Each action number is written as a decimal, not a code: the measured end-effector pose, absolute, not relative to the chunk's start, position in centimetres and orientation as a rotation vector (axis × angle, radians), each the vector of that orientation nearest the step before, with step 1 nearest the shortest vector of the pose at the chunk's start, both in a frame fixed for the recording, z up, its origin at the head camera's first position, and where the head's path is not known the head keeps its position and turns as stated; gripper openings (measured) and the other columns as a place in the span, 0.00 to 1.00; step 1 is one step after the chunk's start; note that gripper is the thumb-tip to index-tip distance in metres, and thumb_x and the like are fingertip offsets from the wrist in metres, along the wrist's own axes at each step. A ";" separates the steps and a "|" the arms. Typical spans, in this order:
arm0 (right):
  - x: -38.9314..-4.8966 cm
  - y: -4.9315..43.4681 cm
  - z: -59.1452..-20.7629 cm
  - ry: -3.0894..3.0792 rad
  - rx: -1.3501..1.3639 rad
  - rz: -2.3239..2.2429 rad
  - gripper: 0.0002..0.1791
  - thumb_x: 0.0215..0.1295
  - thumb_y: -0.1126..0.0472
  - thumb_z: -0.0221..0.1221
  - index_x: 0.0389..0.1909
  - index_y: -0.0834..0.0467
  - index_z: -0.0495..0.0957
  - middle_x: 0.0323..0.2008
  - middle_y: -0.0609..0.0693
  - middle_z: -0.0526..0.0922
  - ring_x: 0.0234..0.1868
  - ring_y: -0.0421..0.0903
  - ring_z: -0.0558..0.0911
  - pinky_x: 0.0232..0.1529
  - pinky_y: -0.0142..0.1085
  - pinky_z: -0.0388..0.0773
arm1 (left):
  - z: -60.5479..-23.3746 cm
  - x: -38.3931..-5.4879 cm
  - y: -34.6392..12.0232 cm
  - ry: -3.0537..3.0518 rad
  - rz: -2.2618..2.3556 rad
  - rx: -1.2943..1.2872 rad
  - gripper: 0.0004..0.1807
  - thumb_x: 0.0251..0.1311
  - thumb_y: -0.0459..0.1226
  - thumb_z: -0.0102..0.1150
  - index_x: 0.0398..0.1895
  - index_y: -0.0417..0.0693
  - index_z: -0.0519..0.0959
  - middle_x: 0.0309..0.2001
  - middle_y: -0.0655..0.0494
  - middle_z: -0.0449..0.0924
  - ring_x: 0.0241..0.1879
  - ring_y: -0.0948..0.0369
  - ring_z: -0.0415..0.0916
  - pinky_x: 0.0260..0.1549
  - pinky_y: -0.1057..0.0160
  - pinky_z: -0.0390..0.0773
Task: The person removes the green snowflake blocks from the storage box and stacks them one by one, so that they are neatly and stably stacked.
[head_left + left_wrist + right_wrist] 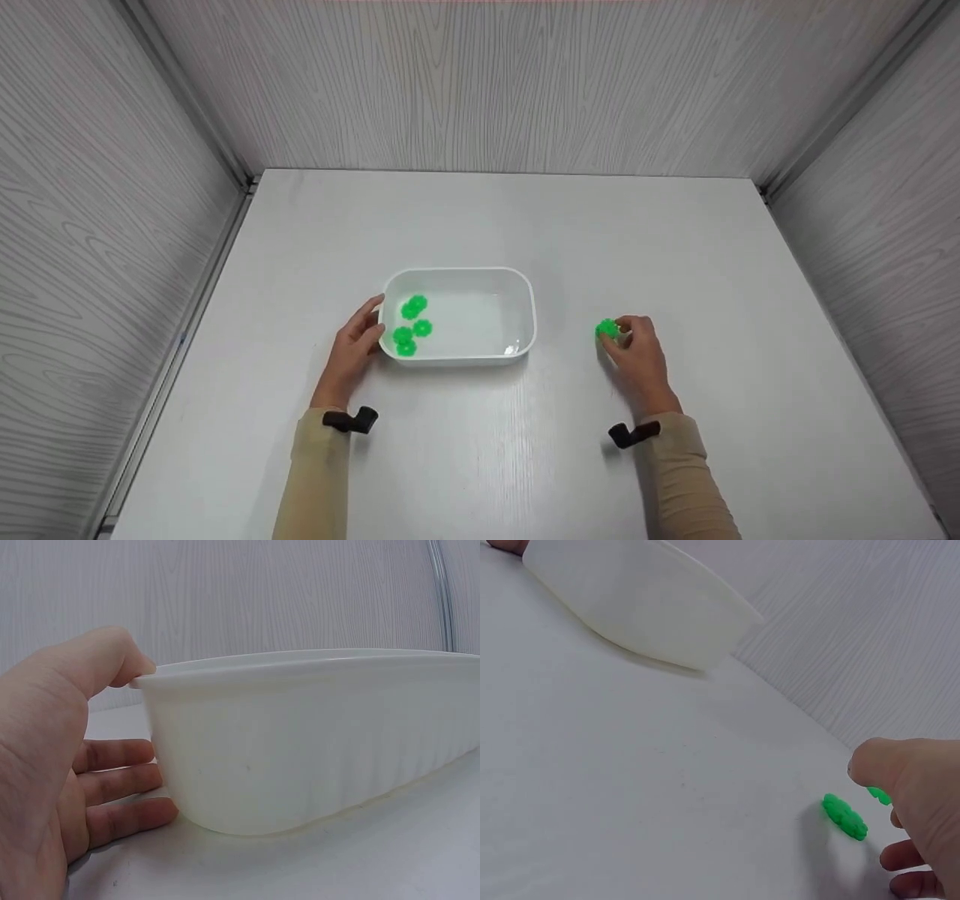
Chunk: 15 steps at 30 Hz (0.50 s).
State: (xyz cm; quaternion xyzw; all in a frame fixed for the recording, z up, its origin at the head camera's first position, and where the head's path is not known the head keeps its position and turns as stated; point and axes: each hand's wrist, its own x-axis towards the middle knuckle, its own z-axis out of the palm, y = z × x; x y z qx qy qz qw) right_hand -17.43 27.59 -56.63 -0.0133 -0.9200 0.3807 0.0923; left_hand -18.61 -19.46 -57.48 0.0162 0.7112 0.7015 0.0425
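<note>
A white rectangular container [480, 361] with rounded corners stands on the table. Several green flower-shaped pieces [422, 328] lie in its left part. My left hand [351, 352] touches the container's left end; in the left wrist view the thumb is at the rim and the other fingers rest against the outer wall. Right of the container, my right hand [640, 364] pinches green flower-shaped plastic between thumb and fingers. In the right wrist view one green flower piece [845, 817] shows beside the fingers, and another green flower piece [880, 796] is partly hidden behind the thumb. Whether they join is unclear.
The white table [480, 217] is bordered by grey wood-grain panels [450, 90] at the back and both sides. Each wrist wears a black camera mount [351, 420] over a tan sleeve. Bare tabletop lies between the container and my right hand.
</note>
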 end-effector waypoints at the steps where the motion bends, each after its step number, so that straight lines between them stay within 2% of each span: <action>1: -17.5 27.6 -56.7 -2.741 -0.049 1.134 0.19 0.59 0.55 0.61 0.45 0.62 0.71 0.40 0.54 0.69 0.36 0.49 0.71 0.34 0.40 0.69 | -57.5 -18.6 -19.4 2.184 2.142 0.045 0.24 0.66 0.45 0.51 0.65 0.69 0.65 0.58 0.49 0.70 0.52 0.52 0.71 0.44 0.60 0.75; 5: -17.6 27.5 -56.8 -2.787 -0.101 1.147 0.20 0.60 0.51 0.59 0.46 0.60 0.71 0.42 0.53 0.68 0.41 0.51 0.72 0.40 0.42 0.70 | -57.3 -18.6 -19.3 2.168 2.149 0.029 0.24 0.66 0.43 0.51 0.65 0.68 0.65 0.58 0.48 0.70 0.52 0.52 0.71 0.44 0.60 0.75; 9: -17.7 27.4 -56.8 -2.831 -0.172 1.164 0.19 0.60 0.47 0.57 0.45 0.56 0.71 0.45 0.50 0.66 0.45 0.51 0.72 0.45 0.45 0.69 | -56.8 -18.5 -19.3 2.110 2.180 0.042 0.25 0.67 0.38 0.49 0.67 0.63 0.64 0.59 0.44 0.69 0.54 0.48 0.70 0.45 0.57 0.74; 15: -17.8 27.4 -56.7 -2.853 -0.205 1.168 0.20 0.60 0.47 0.56 0.46 0.56 0.71 0.47 0.50 0.65 0.50 0.52 0.71 0.49 0.48 0.68 | -55.0 -17.8 -19.1 2.101 2.179 0.071 0.26 0.67 0.37 0.49 0.68 0.56 0.63 0.60 0.39 0.68 0.55 0.43 0.68 0.47 0.53 0.72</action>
